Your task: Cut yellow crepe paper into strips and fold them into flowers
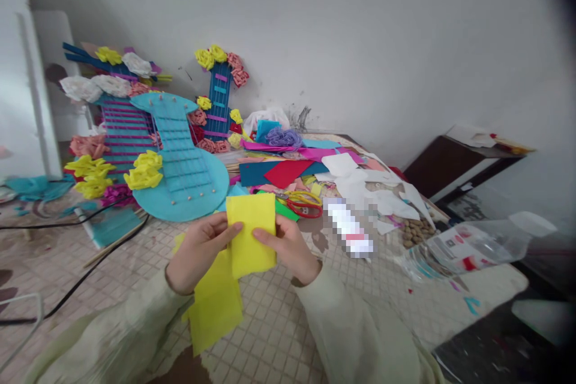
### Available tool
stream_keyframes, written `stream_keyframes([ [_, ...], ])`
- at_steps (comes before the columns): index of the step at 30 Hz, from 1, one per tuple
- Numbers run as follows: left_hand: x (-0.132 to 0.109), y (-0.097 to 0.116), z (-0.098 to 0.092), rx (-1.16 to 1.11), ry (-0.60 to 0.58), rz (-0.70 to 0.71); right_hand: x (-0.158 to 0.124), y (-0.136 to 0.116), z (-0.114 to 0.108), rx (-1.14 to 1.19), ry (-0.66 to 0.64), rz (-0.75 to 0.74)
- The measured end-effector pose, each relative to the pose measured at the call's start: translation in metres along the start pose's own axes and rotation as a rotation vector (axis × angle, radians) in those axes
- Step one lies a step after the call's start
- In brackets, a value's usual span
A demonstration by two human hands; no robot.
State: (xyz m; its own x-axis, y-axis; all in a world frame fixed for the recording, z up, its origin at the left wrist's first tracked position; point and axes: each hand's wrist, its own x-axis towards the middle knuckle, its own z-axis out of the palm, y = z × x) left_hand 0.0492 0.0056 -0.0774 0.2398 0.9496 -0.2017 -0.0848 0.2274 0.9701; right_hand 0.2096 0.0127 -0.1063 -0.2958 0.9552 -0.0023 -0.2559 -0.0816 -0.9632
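Between my two hands is a yellow paper rectangle [252,252], raised above the table with its broad side toward me. My left hand [198,251] pinches its left edge, thumb on the near face and fingers behind. On the opposite edge, my right hand [294,250] grips it the same way, its fingers partly hidden behind the paper. More yellow paper sheets [216,315] lie below on the table, partly covered by the held piece and my left hand. Just beyond my right hand are scissors with red handles [308,211] and another pair with yellow handles [302,197].
Light-blue guitar-like cutout [184,162] stands at left among paper flowers [144,171]. Felt and paper scraps [288,173] cover the table's back. A clear plastic bottle [472,246] lies at right beside brown pellets [416,231]. A black cable [96,264] crosses the left side.
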Motion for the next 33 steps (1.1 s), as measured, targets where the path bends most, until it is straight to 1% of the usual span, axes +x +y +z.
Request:
stream_keyframes([
  [2,0.001,0.004,-0.005,0.058,-0.028,0.046,0.001,-0.001,-0.004,-0.014,0.044,-0.028],
  [3,0.002,0.007,-0.01,0.115,-0.015,0.091,0.002,-0.002,-0.006,-0.015,0.077,-0.043],
  [5,0.004,0.013,-0.025,0.278,0.07,0.218,0.005,-0.006,-0.013,-0.002,0.155,-0.074],
  [6,0.007,0.015,-0.033,0.399,0.111,0.285,0.007,-0.008,-0.016,0.009,0.19,-0.087],
  [7,0.01,0.016,-0.042,0.538,0.122,0.342,0.008,-0.01,-0.019,0.022,0.217,-0.097],
  [8,0.013,0.016,-0.05,0.709,0.114,0.349,0.01,-0.011,-0.022,0.038,0.232,-0.102],
  [10,0.02,0.011,-0.064,1.011,0.04,0.338,0.012,-0.011,-0.026,0.068,0.235,-0.102],
  [12,0.027,0.003,-0.072,1.188,-0.042,0.379,0.013,-0.009,-0.027,0.086,0.218,-0.094],
  [13,0.03,-0.002,-0.075,1.217,-0.07,0.398,0.013,-0.008,-0.028,0.091,0.21,-0.092],
  [15,0.035,-0.01,-0.078,1.243,-0.097,0.436,0.013,-0.007,-0.028,0.091,0.212,-0.099],
  [18,0.04,-0.018,-0.081,1.264,-0.103,0.483,0.014,-0.008,-0.03,0.084,0.246,-0.105],
  [21,0.043,-0.019,-0.082,1.276,-0.099,0.544,0.016,-0.011,-0.033,0.092,0.268,-0.095],
  [23,0.044,-0.015,-0.081,1.281,-0.061,0.593,0.016,-0.012,-0.034,0.122,0.252,-0.07],
  [25,0.041,-0.008,-0.078,1.233,0.0,0.688,0.016,-0.014,-0.035,0.167,0.18,-0.022],
  [28,0.032,0.002,-0.072,1.103,0.042,0.823,0.013,-0.015,-0.035,0.203,-0.01,0.075],
  [30,0.026,0.008,-0.068,1.003,-0.008,0.829,0.011,-0.015,-0.034,0.193,-0.103,0.119],
  [33,0.018,0.016,-0.065,0.862,-0.15,0.779,0.007,-0.017,-0.034,0.178,-0.168,0.154],
])
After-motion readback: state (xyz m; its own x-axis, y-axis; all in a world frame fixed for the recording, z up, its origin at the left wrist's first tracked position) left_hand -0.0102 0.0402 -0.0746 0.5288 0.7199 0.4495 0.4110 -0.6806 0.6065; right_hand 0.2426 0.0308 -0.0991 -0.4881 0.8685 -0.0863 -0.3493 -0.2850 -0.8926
